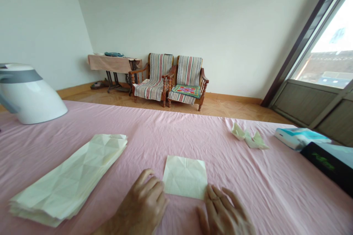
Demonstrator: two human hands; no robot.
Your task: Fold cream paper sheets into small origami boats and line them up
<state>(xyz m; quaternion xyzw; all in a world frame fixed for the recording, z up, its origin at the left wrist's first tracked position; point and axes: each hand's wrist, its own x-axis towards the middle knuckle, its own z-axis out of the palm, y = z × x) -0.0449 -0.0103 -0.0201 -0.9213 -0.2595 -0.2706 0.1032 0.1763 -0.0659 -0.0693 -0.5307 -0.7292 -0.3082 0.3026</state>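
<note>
A creased, pale yellow-green square of folded paper (185, 177) lies flat on the pink cloth in front of me. At its left edge is my left hand (145, 202), fingers curled together against the paper; its thumb is hidden. My right hand (226, 211) touches the lower right corner with its fingertips. Its fingers are stretched out and the thumb stands apart below the paper. To the left lies a thick stack of creased pale paper sheets (74, 176). Farther off on the right sits a small folded paper piece (249, 137) with pointed tips.
A white and grey jug (41, 97) stands at the table's far left. A blue and white tissue pack (300, 137) and a black box (328, 167) lie on the right. Beyond the pink tablecloth (165, 128) are two wooden armchairs (190, 73) and a cloth-covered sewing table (110, 63).
</note>
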